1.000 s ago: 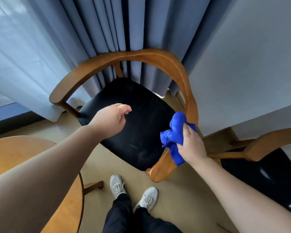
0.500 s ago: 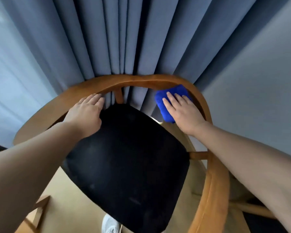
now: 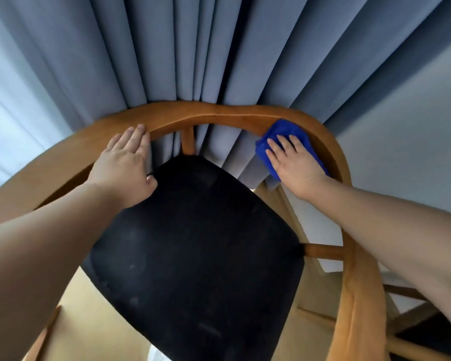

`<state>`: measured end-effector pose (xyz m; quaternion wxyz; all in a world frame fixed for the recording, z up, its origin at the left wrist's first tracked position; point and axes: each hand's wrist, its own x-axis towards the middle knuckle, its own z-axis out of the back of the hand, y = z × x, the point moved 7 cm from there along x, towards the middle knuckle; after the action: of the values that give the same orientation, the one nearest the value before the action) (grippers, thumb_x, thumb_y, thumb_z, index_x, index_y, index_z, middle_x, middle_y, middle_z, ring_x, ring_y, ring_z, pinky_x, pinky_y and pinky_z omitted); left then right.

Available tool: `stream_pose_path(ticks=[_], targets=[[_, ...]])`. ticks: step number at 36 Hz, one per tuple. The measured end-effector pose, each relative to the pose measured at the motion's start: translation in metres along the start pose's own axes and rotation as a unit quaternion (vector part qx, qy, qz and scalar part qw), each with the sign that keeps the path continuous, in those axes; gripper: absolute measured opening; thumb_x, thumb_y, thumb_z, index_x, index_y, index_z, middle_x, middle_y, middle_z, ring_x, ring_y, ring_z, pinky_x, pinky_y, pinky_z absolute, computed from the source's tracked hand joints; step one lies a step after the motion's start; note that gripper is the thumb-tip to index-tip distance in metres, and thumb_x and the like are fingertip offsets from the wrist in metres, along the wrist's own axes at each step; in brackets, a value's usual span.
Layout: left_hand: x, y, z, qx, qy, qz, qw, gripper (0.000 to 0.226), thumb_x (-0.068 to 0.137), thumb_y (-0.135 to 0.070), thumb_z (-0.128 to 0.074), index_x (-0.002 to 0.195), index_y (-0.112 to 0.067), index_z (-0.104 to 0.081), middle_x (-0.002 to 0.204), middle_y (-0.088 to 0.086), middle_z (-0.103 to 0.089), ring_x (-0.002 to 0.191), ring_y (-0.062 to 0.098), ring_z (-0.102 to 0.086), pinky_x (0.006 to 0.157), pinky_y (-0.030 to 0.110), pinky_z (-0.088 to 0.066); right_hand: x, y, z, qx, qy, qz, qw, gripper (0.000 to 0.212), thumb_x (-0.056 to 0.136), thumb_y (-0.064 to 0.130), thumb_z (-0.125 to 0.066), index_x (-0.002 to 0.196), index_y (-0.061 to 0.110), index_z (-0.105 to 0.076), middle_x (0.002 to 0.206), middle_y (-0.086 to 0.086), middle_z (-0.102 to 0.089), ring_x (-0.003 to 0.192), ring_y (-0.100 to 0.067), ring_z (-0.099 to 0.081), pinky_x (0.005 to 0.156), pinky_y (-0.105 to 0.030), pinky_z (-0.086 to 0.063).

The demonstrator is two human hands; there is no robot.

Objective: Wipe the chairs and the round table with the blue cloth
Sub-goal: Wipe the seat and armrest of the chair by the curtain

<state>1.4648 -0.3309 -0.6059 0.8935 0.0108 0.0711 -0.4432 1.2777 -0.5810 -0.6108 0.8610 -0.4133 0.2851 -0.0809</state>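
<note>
Blue cloth (image 3: 280, 130) lay bunched on the right back curve of the chair's wooden rail (image 3: 219, 115), draped over its inner edge. Most of it was hidden under the right hand (image 3: 293, 162); only a crumpled top edge and a strip along the left side showed. That hand lay flat on the cloth, fingers straight and slightly spread, palm down, pressing it to the wood. Whether the thumb hooked under the cloth could not be made out.

Left hand (image 3: 125, 162) rested on the same rail, well apart from the right, at the left back curve. Fingers were straight and close together, tips on the top face of the rail. The thumb sat low by the back corner of the black seat (image 3: 198, 243); nothing was gripped.

Both forearms ran out of frame at the lower corners. The seat showed faint pale smudges. One upright spindle (image 3: 187, 140) joined rail and seat at the back.

Grey-blue curtain (image 3: 167, 61) hung in folds just behind the chair and touched the rail. A pale wall (image 3: 406, 131) stood to the right. The tan floor (image 3: 89, 321) showed below the seat. A small white patch at the bottom edge (image 3: 158, 354) was cut off, identity unclear. The wooden bars at lower right (image 3: 412, 313) were partly hidden by the right arm, and what they belonged to could not be told.
</note>
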Motion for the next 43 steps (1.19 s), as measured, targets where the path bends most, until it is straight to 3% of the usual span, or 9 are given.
stream_pose_path(ticks=[11, 21, 27, 35, 43], targets=[[-0.003, 0.000, 0.003, -0.032, 0.011, -0.009, 0.999, 0.090, 0.085, -0.044, -0.052, 0.150, -0.009, -0.002, 0.159, 0.007, 0.004, 0.145, 0.020, 0.004, 0.118, 0.035, -0.001, -0.105, 0.000, -0.049, 0.093, 0.105, -0.016, 0.990, 0.075, 0.094, 0.026, -0.050, 0.153, 0.007, -0.007, 0.160, -0.017, -0.006, 0.147, -0.035, -0.010, 0.119, -0.048, -0.009], [0.002, -0.003, -0.002, -0.033, -0.007, 0.013, 0.999, 0.089, 0.083, -0.045, -0.049, 0.150, -0.010, -0.001, 0.158, 0.006, 0.006, 0.145, 0.021, 0.005, 0.118, 0.037, 0.000, -0.020, -0.027, 0.015, 0.047, -0.028, -0.015, 0.998, 0.075, 0.094, 0.026, -0.049, 0.154, 0.010, -0.007, 0.161, -0.015, -0.004, 0.147, -0.035, -0.005, 0.119, -0.051, -0.005], [0.003, -0.004, -0.005, -0.019, -0.008, 0.017, 1.000, 0.091, 0.082, -0.042, -0.049, 0.150, -0.011, 0.002, 0.158, 0.006, 0.009, 0.145, 0.020, 0.008, 0.118, 0.037, 0.002, 0.030, -0.005, 0.042, 0.001, -0.052, 0.011, 0.999, 0.070, 0.098, 0.032, -0.040, 0.154, 0.014, -0.002, 0.162, -0.010, 0.007, 0.148, -0.032, 0.003, 0.117, -0.051, 0.002], [-0.001, -0.006, 0.000, -0.023, 0.013, 0.016, 1.000, 0.090, 0.084, -0.040, -0.048, 0.150, -0.011, 0.005, 0.158, 0.007, 0.013, 0.145, 0.021, 0.010, 0.118, 0.037, 0.004, -0.015, -0.013, -0.008, 0.027, 0.057, -0.027, 0.998, 0.077, 0.095, 0.032, -0.046, 0.154, 0.014, 0.000, 0.161, -0.011, 0.009, 0.148, -0.031, 0.004, 0.119, -0.048, 0.003], [-0.009, -0.003, 0.004, -0.026, 0.068, 0.014, 0.997, 0.095, 0.081, -0.034, -0.054, 0.149, -0.012, 0.009, 0.158, 0.004, 0.014, 0.145, 0.019, 0.010, 0.118, 0.036, 0.001, -0.118, 0.017, -0.058, 0.124, 0.206, -0.067, 0.968, 0.081, 0.087, 0.027, -0.058, 0.154, 0.016, -0.014, 0.162, -0.010, -0.006, 0.148, -0.031, -0.003, 0.119, -0.049, -0.005]])
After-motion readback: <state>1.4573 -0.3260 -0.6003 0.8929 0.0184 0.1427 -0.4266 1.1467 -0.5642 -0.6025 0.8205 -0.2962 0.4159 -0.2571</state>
